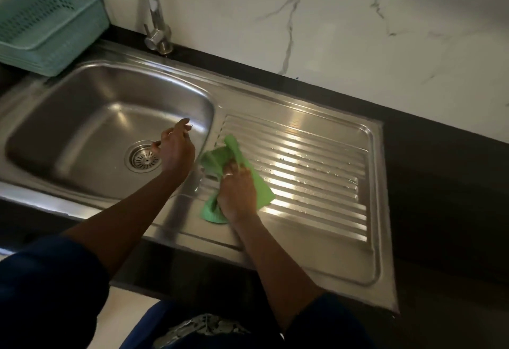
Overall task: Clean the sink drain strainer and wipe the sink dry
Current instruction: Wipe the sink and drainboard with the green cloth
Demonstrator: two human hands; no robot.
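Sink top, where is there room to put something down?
The ridged drainboard is bare right of the green cloth, and so is the black counter beyond. Crowded: the edge of the basin, where the right hand holds the cloth beside the left hand.

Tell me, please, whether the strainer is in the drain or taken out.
In. The strainer sits flush in its hole in the sink floor; the left hand near it holds nothing.

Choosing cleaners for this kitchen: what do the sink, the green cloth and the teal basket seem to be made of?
Sink: likely brushed stainless steel, given its grey sheen and streaky reflections. Green cloth: soft textile, perhaps microfibre; it bunches where the right hand grips it. Teal basket: moulded plastic, matte, with perforated walls.
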